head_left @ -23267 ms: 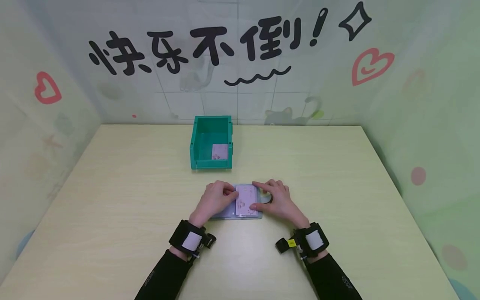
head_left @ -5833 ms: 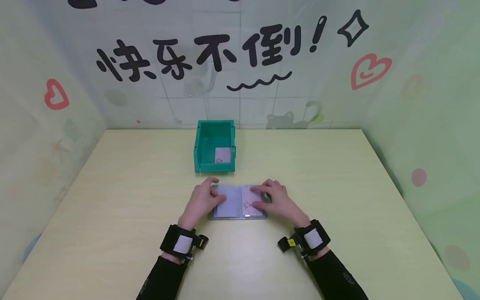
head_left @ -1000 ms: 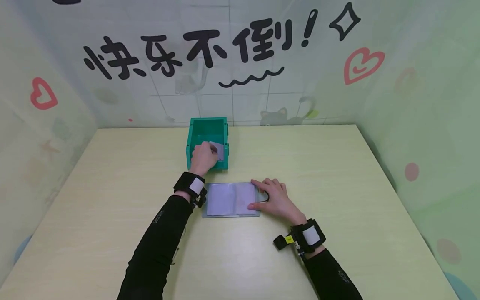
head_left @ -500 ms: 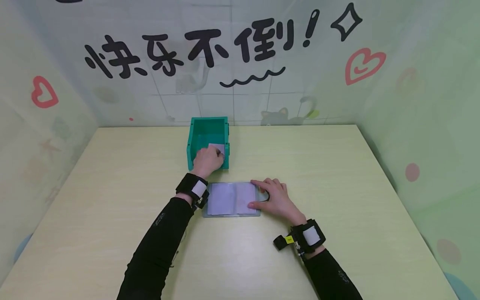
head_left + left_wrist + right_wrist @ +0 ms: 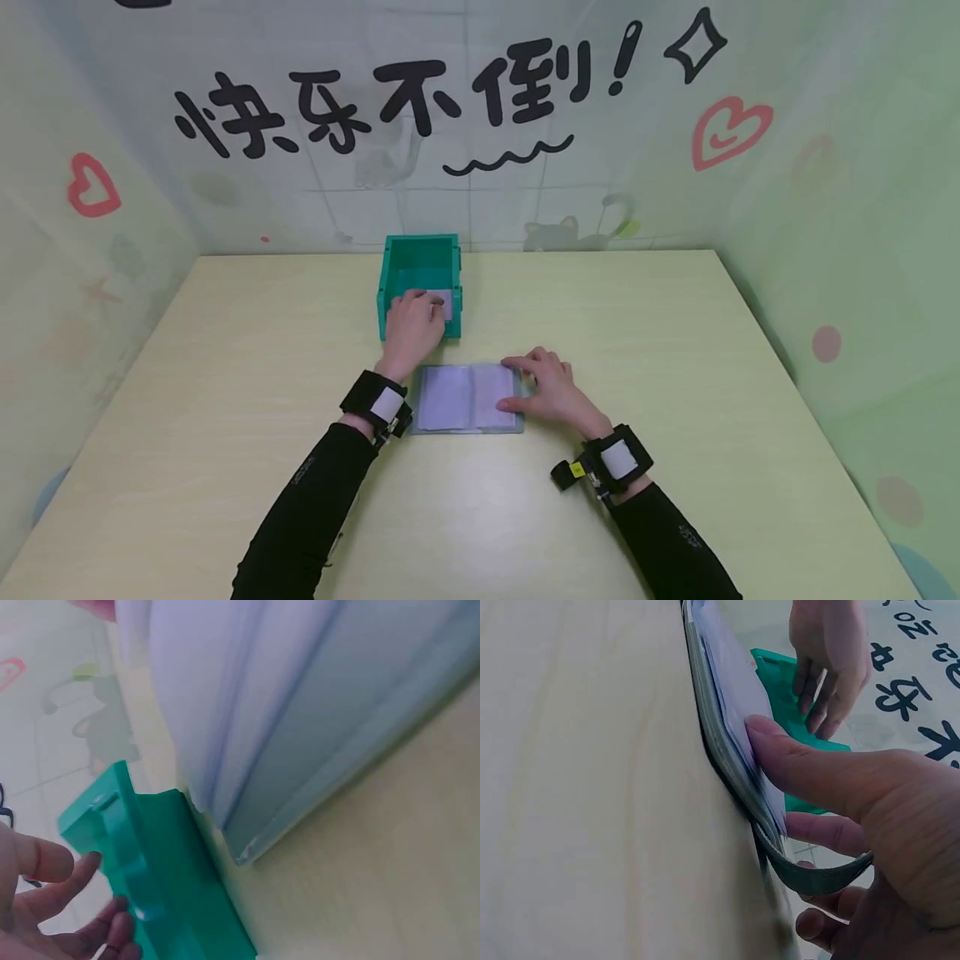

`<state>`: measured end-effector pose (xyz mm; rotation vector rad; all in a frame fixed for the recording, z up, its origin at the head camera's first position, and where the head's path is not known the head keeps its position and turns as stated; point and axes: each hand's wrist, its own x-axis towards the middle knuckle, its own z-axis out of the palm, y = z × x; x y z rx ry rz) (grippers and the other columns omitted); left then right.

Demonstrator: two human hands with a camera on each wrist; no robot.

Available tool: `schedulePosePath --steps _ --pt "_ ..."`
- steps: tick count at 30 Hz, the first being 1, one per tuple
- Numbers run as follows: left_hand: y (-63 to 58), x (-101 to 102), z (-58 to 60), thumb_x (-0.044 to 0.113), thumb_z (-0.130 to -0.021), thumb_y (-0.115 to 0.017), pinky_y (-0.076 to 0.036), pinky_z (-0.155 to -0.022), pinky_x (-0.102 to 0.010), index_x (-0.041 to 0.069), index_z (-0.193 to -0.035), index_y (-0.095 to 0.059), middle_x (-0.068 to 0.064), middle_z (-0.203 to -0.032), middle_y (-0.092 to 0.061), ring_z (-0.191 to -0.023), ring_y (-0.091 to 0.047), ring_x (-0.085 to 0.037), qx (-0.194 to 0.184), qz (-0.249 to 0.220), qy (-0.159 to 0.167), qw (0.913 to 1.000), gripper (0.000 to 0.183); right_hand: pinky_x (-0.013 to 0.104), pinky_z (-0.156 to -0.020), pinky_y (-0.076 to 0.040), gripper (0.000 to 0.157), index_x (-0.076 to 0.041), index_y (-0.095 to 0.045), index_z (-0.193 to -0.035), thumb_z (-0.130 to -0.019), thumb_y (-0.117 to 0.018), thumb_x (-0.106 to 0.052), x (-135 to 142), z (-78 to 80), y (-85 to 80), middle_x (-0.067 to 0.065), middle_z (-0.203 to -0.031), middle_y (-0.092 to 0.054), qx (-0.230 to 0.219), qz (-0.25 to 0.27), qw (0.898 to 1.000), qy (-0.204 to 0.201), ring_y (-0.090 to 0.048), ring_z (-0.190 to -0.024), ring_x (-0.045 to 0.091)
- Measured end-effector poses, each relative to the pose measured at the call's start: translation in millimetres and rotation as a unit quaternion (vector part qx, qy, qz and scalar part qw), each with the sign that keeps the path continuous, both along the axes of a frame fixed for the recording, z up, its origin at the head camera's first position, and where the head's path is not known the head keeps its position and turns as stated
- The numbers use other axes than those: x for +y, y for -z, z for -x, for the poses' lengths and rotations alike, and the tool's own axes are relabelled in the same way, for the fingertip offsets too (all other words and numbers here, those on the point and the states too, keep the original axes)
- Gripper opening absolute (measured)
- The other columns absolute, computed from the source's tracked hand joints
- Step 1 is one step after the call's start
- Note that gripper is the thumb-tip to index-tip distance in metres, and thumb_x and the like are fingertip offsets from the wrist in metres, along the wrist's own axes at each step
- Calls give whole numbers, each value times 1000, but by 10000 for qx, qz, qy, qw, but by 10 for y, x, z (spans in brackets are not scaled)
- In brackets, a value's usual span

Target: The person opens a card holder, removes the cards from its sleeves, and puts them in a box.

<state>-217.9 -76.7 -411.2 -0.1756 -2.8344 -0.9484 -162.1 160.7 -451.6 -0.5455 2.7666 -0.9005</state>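
A small card album (image 5: 444, 400) with clear lilac pages and a grey-blue cover lies spread on the table. My right hand (image 5: 551, 392) rests at its right side, thumb and index finger pressing on the right page. In the right wrist view, the thumb (image 5: 780, 746) lies on the page, with a dark strap (image 5: 810, 877) below it. My left hand (image 5: 412, 329) is over the front of the green bin (image 5: 420, 242). The left wrist view shows its fingers (image 5: 56, 896) bent loosely, with nothing visible between them. A pale pink card (image 5: 444, 302) shows in the bin, partly behind the hand.
The bin stands behind the album, near the table's back edge. Beyond the pale wooden table (image 5: 637, 333) hangs a printed backdrop (image 5: 330, 208) with black characters. Side curtains (image 5: 840, 292) flank the table.
Since 5.8 s ago, the left hand has gone from the album to the bin, and the printed card no longer shows on the right page. Lately it has drawn back slightly.
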Motion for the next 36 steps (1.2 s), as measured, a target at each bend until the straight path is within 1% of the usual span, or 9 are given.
schedulePosePath --steps 2,6,9,11,14,20,29,33,36 --pt "-7 -21 -107 11 -102 -47 -43 -101 -50 -2 -116 -70 -23 -122 -66 -118 -55 -39 27 -407 152 9991 31 39 -87 -28 62 -15 -64 -134 -80 -85 -36 2 7 -9 9 -106 -54 90 -12 10000 16 -44 -101 25" --pt "-9 -85 -342 11 -102 -50 -50 -83 -39 1 -118 -69 -16 -112 -68 -97 -59 -28 -711 -921 800 9900 27 40 -89 -31 54 -15 -69 -127 -79 -85 -35 6 44 -32 8 -105 -56 257 -47 9997 2 -47 -100 25" --pt "24 -128 -475 12 -101 -54 -53 -81 -35 1 -117 -69 -13 -108 -70 -91 -61 -23 -1302 -790 1477 9772 24 42 -90 -33 53 -17 -68 -126 -80 -85 -37 5 91 -59 7 -108 -58 240 -168 9995 -89 -49 -102 25" --pt "57 -145 -520 13 -100 -58 -54 -85 -35 1 -116 -69 -12 -107 -71 -93 -62 -21 -1501 -630 1879 9686 23 41 -88 -33 55 -17 -67 -128 -80 -84 -39 3 130 -73 8 -110 -58 150 -267 9994 -187 -49 -102 25" --pt "93 -167 -548 14 -98 -62 -53 -87 -34 1 -117 -69 -11 -104 -71 -92 -62 -19 -1752 -567 2200 9580 24 39 -87 -32 58 -18 -66 -130 -80 -84 -40 -9 184 -90 8 -111 -57 23 -344 9989 -321 -48 -104 25" --pt "146 -226 -518 13 -97 -64 -50 -85 -29 1 -119 -68 -10 -106 -69 -92 -59 -18 -2073 -768 2308 9476 26 41 -89 -34 53 -17 -68 -123 -79 -85 -41 -55 272 -81 8 -111 -58 26 -408 9986 -336 -49 -105 26" --pt "173 -281 -504 11 -98 -63 -50 -86 -29 -1 -122 -66 -12 -106 -68 -93 -58 -18 -2081 -1027 2334 9443 27 45 -92 -36 46 -12 -67 -112 -78 -86 -37 -115 286 -116 10 -111 -59 156 -324 9990 -248 -50 -106 28" --pt "175 -292 -538 12 -98 -61 -51 -87 -31 -2 -125 -65 -13 -107 -68 -94 -58 -19 -2113 -1121 2301 9433 30 43 -91 -35 33 -10 -68 -101 -85 -81 -35 -124 229 -125 7 -103 -64 66 93 9995 -299 -51 -100 25" --pt "175 -303 -566 17 -100 -60 -53 -92 -36 -1 -126 -65 -14 -113 -69 -99 -60 -21 -2124 -1164 2204 9449 32 38 -86 -36 21 -7 -71 -99 -94 -71 -28 -154 169 -131 7 -95 -68 -105 702 9960 -545 -51 -93 22"
